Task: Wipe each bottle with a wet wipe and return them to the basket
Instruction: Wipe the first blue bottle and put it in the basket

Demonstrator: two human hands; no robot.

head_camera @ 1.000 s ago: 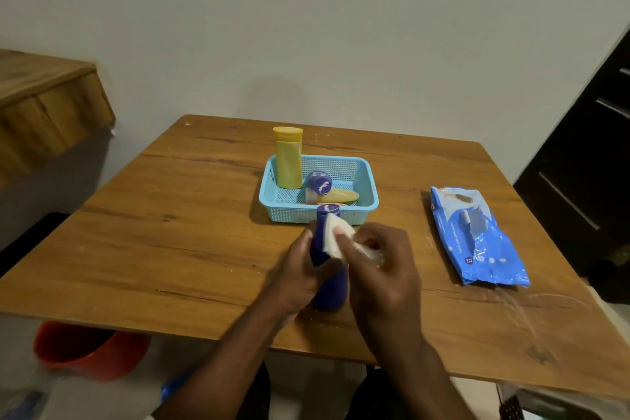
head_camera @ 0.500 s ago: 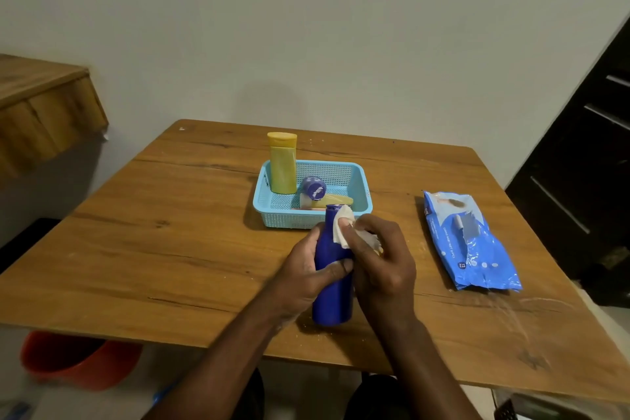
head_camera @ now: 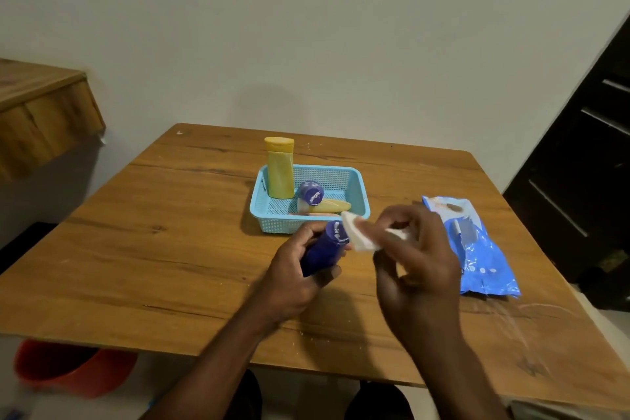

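Basket [head_camera: 358, 196]: light mesh plastic, mid-desk.
Blue bottle [head_camera: 322, 251]: rigid, probably slick when damp; left hand [head_camera: 293, 280] clasped its body, just before the basket.
Wet wipe [head_camera: 361, 237]: limp, pinched by right hand [head_camera: 417, 259].

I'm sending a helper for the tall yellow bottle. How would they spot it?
On the wooden table sits a light blue basket. The yellow bottle stands in its far left corner, the only bottle upright there; the others lie flat.

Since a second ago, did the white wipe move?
Yes. The wipe was pressed on the blue bottle; now the right hand holds it off to the bottle's right, nearer the blue packet.
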